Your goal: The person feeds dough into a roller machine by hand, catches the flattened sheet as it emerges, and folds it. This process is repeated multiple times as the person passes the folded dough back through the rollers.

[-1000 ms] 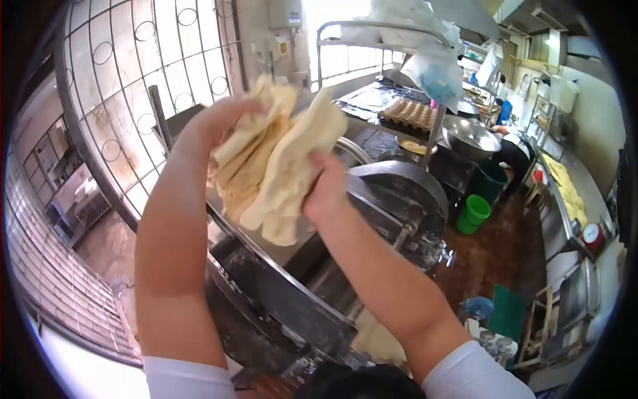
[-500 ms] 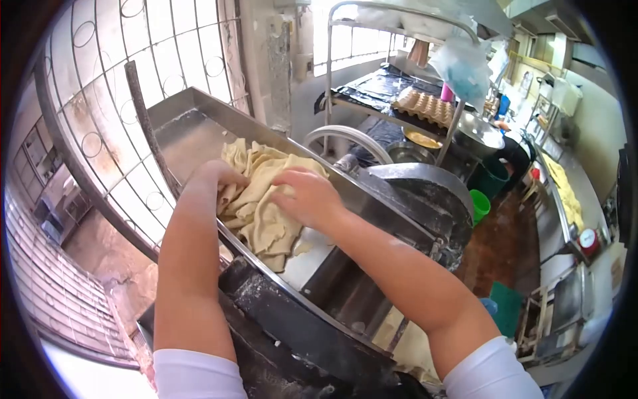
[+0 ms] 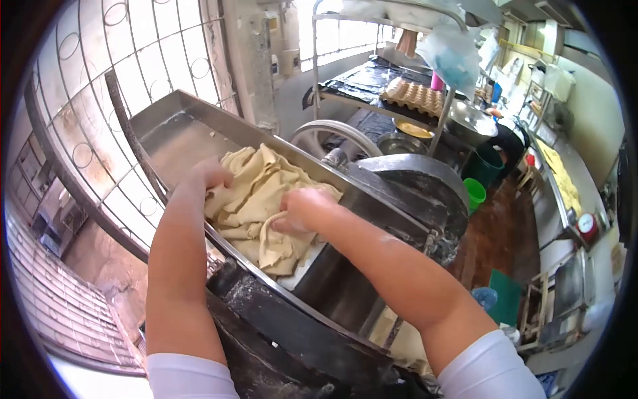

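Note:
A crumpled heap of pale dough (image 3: 256,193) lies in folds in the long metal trough (image 3: 193,143) of a machine. At the heap's left edge, my left hand (image 3: 214,174) has its fingers curled into the dough; the fingertips are partly hidden. My right hand (image 3: 307,209) pinches a fold on the near right side of the heap. Under the dough's lower right edge, a light flat surface shows, beside the dark roller part (image 3: 345,279) of the machine.
A spoked wheel (image 3: 339,136) and a curved metal guard (image 3: 412,166) stand along the trough's far side. Behind them, a rack holds egg trays (image 3: 412,100). A green bucket (image 3: 473,194) sits on the floor. More yellowish dough (image 3: 561,179) lies on the right-hand counter.
The dough heap has been spread wider, its right side now reaching farther along the trough. My left hand has moved slightly left, and my right hand is lower with fingers closed on a fold.

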Motion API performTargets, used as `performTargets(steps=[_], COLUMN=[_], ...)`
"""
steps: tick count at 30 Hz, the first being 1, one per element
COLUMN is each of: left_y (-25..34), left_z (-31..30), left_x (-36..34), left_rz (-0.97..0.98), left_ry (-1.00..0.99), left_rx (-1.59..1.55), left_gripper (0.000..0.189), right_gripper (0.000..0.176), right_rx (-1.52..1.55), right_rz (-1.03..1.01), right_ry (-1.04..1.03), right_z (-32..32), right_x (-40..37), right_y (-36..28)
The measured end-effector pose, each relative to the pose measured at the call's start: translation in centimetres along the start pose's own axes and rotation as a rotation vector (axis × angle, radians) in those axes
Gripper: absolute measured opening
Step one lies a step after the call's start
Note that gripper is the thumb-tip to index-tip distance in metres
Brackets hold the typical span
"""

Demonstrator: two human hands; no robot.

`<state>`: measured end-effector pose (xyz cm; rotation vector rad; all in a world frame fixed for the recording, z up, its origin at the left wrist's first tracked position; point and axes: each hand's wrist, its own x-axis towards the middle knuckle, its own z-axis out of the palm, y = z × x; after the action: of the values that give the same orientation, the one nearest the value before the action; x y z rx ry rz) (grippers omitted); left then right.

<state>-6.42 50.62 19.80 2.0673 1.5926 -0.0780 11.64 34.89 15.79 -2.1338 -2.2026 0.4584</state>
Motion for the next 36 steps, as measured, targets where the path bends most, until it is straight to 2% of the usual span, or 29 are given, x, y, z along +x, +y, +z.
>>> performTargets(steps=[2,3,5,6,8,9,11,12,13,15,16,17,19,20,22,23,25,26,28,29,32,34,36], left_y=[-0.6,-1.2,-2.0,-0.9,2.4,2.4,1.5,1.6,1.5,0.9,3.0,3.4,3.7,2.9,1.2,1.9,3.4,4.4,6.6,7.1,8.1,7.7,8.1], left_z=[0.6,0.9,1.5,1.7,1.5,1.9,3.4,3.8,4.5,6.4,6.7,6.7,6.5,6.5,6.7,7.1,7.6,8.0,9.2,9.5,9.4,9.3,9.9], left_x=[0.2,0.7,1.3,-0.5,-5.2,-4.9,-2.0,-1.4,-1.1,-1.1,-4.8,-5.5,-5.8,-5.1,-2.7,-2.3,-1.8,-1.9,-2.3,-2.8,-4.5,-4.5,-4.4], left_rz=[-0.082,-0.077,-0.158,-0.156,-0.149,-0.144,0.010,-0.018,-0.016,0.107,0.135,0.138,0.087,0.092,0.149,0.149,0.120,0.116,-0.009,-0.020,0.005,0.043,0.082], left_ry=[0.214,0.212,0.087,0.092,0.042,0.051,0.022,-0.044,-0.040,-0.204,-0.289,-0.290,-0.403,-0.405,-0.175,-0.184,-0.145,-0.143,0.128,0.123,0.116,-0.223,-0.192], left_rx=[0.131,0.142,-0.176,-0.172,0.027,0.040,0.282,0.302,0.310,0.010,-0.210,-0.206,-0.435,-0.436,-0.150,-0.144,-0.401,-0.396,-0.267,-0.264,-0.159,-0.616,-0.686], left_gripper=[0.054,0.054,0.061,0.061,0.067,0.067,0.075,0.081,0.081,0.079,0.069,0.069,0.069,0.069,0.072,0.072,0.079,0.079,0.081,0.081,0.073,0.060,0.054], right_gripper=[0.055,0.054,0.053,0.052,0.051,0.050,0.048,0.048,0.047,0.048,0.048,0.049,0.048,0.045,0.041,0.040,0.039,0.038,0.037,0.037,0.041,0.042,0.041], right_rx=[0.008,0.034,0.065,0.043,0.029,0.025,0.029,-0.010,-0.049,-0.074,0.035,0.139,0.421,0.570,0.805,0.890,1.156,1.326,1.643,1.793,1.742,1.749,1.896], right_rz=[-0.011,-0.011,-0.005,0.015,0.032,0.009,-0.010,-0.062,-0.114,-0.156,-0.109,-0.062,-0.116,-0.094,-0.027,0.012,0.160,0.207,0.283,0.316,0.420,0.413,0.359], right_ry=[0.023,0.055,0.095,0.096,0.116,0.099,0.093,0.002,-0.093,-0.118,0.075,0.268,0.446,0.470,0.539,0.583,0.564,0.544,0.456,0.386,0.143,0.010,-0.097], right_z=[1.1,1.7,2.3,2.4,2.3,2.3,2.1,1.7,1.3,0.5,-0.5,-1.3,-1.8,-1.7,0.1,1.5,5.3,7.2,12.1,14.8,21.3,24.0,26.3], right_x=[0.5,0.6,0.2,-0.2,-1.2,-2.0,-3.5,-4.1,-4.7,-6.8,-9.4,-11.7,-15.4,-17.5,-21.9,-24.0,-28.3,-30.4,-33.4,-34.1,-32.7,-29.8,-26.2], right_y=[0.4,0.4,0.4,0.2,0.5,1.1,2.6,3.6,4.6,6.6,7.5,8.6,12.1,13.8,17.1,18.6,20.9,21.3,21.4,21.3,20.5,19.1,17.5])
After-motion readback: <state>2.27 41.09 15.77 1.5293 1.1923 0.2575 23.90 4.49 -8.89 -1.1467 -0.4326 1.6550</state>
